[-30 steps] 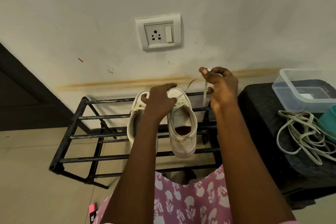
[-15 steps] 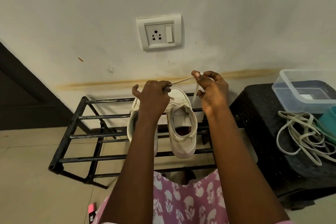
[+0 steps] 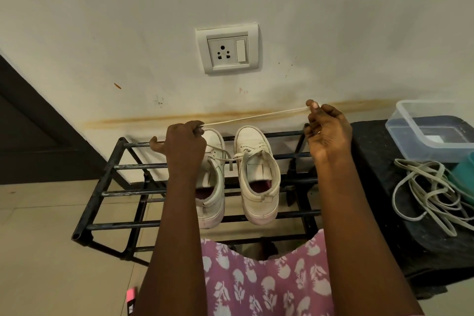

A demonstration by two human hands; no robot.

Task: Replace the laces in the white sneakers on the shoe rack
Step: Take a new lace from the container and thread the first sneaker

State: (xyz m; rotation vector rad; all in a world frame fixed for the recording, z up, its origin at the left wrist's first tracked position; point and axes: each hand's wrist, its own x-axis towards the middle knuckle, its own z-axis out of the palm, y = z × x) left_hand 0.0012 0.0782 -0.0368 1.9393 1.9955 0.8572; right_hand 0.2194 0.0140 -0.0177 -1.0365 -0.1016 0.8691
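Observation:
Two white sneakers stand side by side on the black metal shoe rack (image 3: 107, 169), toes to the wall: the left sneaker (image 3: 214, 187) partly behind my left arm, the right sneaker (image 3: 257, 177) in full view. A pale flat lace (image 3: 256, 117) is stretched taut above the toes. My left hand (image 3: 184, 149) pinches one end of it over the left sneaker. Up and to the right of the right sneaker, my right hand (image 3: 327, 133) pinches the other end. Laces still run across both shoes' eyelets, with a loose end hanging between them.
A black stool (image 3: 384, 226) stands right of the rack, carrying a heap of loose pale laces (image 3: 431, 192), a clear plastic box (image 3: 433, 128) and a teal object (image 3: 464, 172). A wall socket (image 3: 227, 47) sits above. A pink item (image 3: 131, 295) lies on the floor.
My hands have drawn apart, the right moving right, and the lace between them has gone from short to long and taut. The left hand left the shoe's toe and took the lace.

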